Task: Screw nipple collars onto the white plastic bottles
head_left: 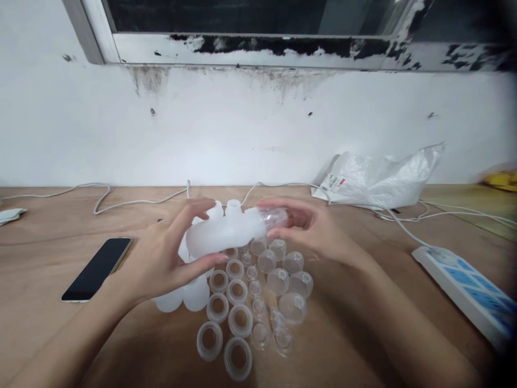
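My left hand point(161, 258) is wrapped around a milky white plastic baby bottle point(226, 234), which lies tilted sideways above the table. A clear dome cap point(275, 217) sits at the bottle's right end, gripped between the thumb and fingers of my right hand point(309, 226). Whether the cap is fully seated cannot be made out. Below are several clear collar rings point(218, 307), clear silicone nipples point(258, 307) and clear dome caps point(293, 308), in rough rows. More white bottles point(196, 293) stand partly hidden behind my left hand.
A black phone point(97, 269) lies at the left. At the right is a white and blue power strip point(464, 285). A plastic bag point(375, 178) rests against the wall, with a white cable point(133, 202) along the table's back.
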`<action>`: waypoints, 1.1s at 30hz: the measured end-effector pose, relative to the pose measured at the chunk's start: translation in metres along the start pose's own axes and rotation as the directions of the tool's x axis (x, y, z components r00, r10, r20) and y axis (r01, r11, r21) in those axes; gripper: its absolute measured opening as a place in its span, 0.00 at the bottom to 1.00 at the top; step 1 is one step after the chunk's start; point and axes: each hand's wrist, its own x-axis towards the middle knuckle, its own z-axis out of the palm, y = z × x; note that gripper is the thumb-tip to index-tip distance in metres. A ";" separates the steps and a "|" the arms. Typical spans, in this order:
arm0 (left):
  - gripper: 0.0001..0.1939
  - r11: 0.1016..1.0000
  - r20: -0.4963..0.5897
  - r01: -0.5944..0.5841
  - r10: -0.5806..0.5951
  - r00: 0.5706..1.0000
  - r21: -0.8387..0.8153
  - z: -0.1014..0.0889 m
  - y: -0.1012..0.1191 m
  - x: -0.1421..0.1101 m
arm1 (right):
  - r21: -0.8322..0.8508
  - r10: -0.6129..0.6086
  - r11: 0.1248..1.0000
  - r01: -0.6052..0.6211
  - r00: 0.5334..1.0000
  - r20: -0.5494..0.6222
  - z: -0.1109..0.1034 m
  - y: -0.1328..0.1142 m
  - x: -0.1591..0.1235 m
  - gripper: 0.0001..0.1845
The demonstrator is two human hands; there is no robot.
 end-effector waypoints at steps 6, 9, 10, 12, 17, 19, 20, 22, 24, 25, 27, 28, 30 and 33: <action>0.21 0.998 -0.287 -0.058 0.061 0.956 0.018 -0.008 0.001 -0.001 | -0.234 -0.102 0.972 0.037 0.956 -0.275 -0.044 0.010 0.004 0.24; 0.21 1.000 -0.323 0.014 -0.021 0.946 -0.024 -0.008 0.004 -0.001 | -0.509 -0.098 0.848 -0.150 0.898 -0.429 -0.065 0.021 0.005 0.21; 0.20 0.999 -0.321 0.029 -0.038 0.946 -0.033 -0.007 0.005 -0.001 | -0.600 -0.089 0.768 -0.227 0.889 -0.450 -0.071 0.026 0.007 0.20; 0.19 0.999 -0.321 0.035 -0.042 0.946 -0.030 -0.004 0.005 0.000 | -0.720 -0.018 0.599 -0.350 0.893 -0.449 -0.081 0.038 0.010 0.18; 0.19 1.000 -0.299 0.028 -0.028 0.954 -0.006 0.001 0.001 0.000 | -0.822 0.261 0.304 -0.482 0.872 -0.414 -0.097 0.069 0.018 0.16; 0.19 0.999 -0.282 0.034 -0.034 0.959 -0.006 0.002 0.000 0.000 | -0.827 0.312 0.273 -0.492 0.858 -0.408 -0.100 0.076 0.018 0.16; 0.19 0.999 -0.274 0.034 -0.034 0.961 -0.006 0.003 -0.001 0.000 | -0.824 0.324 0.277 -0.495 0.855 -0.405 -0.101 0.079 0.018 0.16; 0.18 0.999 -0.264 0.032 -0.034 0.964 -0.011 0.005 -0.003 0.000 | -0.818 0.334 0.295 -0.495 0.855 -0.397 -0.102 0.082 0.017 0.16; 0.17 0.999 -0.251 0.035 -0.037 0.967 -0.014 0.007 -0.004 0.000 | -0.814 0.333 0.312 -0.490 0.859 -0.389 -0.101 0.083 0.017 0.15; 0.16 0.999 -0.242 0.037 -0.039 0.970 -0.013 0.008 -0.005 0.000 | -0.813 0.332 0.319 -0.488 0.861 -0.386 -0.101 0.083 0.017 0.15; 0.15 0.999 -0.222 0.042 -0.043 0.974 -0.011 0.009 -0.005 0.000 | -0.810 0.332 0.332 -0.483 0.864 -0.379 -0.101 0.083 0.018 0.15; 0.15 0.999 -0.213 0.042 -0.043 0.976 -0.009 0.010 -0.005 0.000 | -0.810 0.332 0.339 -0.479 0.866 -0.373 -0.100 0.083 0.018 0.15; 0.15 0.999 -0.200 0.043 -0.042 0.979 -0.003 0.009 -0.005 0.000 | -0.810 0.328 0.353 -0.468 0.873 -0.361 -0.100 0.084 0.020 0.15; 0.15 0.999 -0.184 0.047 -0.045 0.982 0.007 0.009 -0.005 0.000 | -0.814 0.316 0.366 -0.452 0.883 -0.348 -0.098 0.085 0.021 0.15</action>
